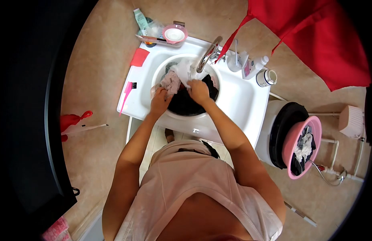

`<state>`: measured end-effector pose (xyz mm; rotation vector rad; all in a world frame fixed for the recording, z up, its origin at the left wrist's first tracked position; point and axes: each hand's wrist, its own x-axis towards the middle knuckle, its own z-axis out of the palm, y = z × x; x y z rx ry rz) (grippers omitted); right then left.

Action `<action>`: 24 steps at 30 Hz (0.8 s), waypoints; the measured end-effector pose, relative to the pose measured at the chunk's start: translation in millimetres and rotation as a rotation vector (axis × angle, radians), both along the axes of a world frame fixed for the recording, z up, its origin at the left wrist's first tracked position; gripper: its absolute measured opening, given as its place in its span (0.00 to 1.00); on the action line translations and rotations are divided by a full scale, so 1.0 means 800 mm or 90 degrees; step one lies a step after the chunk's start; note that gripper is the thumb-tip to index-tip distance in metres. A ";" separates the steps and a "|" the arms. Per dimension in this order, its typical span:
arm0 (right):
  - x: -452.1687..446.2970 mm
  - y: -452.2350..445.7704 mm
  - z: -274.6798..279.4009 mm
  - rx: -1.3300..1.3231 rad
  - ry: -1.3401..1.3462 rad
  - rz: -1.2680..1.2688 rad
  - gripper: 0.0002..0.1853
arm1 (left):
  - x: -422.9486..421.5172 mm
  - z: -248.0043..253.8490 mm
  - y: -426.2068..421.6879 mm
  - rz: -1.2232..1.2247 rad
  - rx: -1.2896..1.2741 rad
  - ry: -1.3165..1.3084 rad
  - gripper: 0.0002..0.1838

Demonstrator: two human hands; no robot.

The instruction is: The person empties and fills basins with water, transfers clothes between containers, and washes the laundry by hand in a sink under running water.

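My left hand (159,103) is closed on a pale pink piece of wet-looking clothing (170,82) at the left of the round bowl (157,76) in the sink. Beside it, my right hand (199,92) pinches a thin white cloth (181,71) just below the faucet (208,54). Dark clothing (186,104) fills the lower part of the bowl under both hands. My fingertips are partly hidden by the fabric.
On the white sink counter (244,98) lie a pink tint brush (127,93) and a red cloth (139,57). Bottles (255,67) stand at its right. A pink basin of clothes (290,149) sits further right. A red cloth (314,36) hangs above.
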<state>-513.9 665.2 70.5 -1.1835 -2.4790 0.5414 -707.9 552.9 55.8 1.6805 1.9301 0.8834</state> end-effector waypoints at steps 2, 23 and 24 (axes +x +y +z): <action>0.014 -0.024 0.026 0.029 0.035 0.032 0.10 | 0.006 0.006 -0.001 0.041 0.000 -0.029 0.24; 0.106 0.124 0.011 0.279 -0.324 -0.163 0.26 | 0.105 0.016 0.046 -0.299 0.070 0.314 0.33; 0.106 0.128 0.014 0.249 -0.379 -0.160 0.27 | 0.105 0.016 0.045 -0.297 0.071 0.318 0.33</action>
